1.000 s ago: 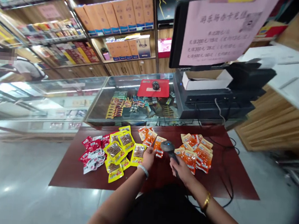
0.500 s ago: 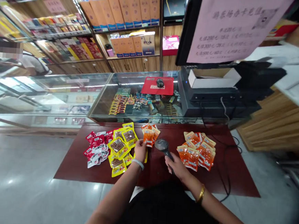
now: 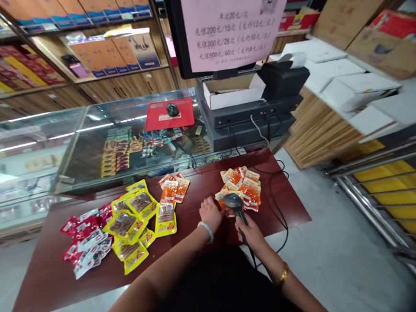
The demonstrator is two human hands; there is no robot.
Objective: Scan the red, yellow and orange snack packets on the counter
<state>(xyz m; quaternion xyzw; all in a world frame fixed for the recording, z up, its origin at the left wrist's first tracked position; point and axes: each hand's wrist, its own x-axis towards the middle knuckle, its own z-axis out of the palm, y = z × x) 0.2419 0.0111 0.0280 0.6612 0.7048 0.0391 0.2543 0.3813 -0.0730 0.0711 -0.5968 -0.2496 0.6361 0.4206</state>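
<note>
Barcode scanner (image 3: 233, 202) w/ cable sits gripped in right hand (image 3: 249, 232), aimed at orange snack packets (image 3: 243, 187) on dark red table (image 3: 293, 208). Left hand (image 3: 210, 213) rests fingers on pile's near edge, maybe pinching one. Yellow packets (image 3: 134, 217), red packets (image 3: 86, 235) lie well apart, prob. unscanned.

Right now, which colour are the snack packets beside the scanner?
Orange snack packets, beside the scanner in the right hand; head view.

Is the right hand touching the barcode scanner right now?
Touching. The head view shows the right hand wrapped around the handle of the barcode scanner, with no gap between fingers and handle.
</note>
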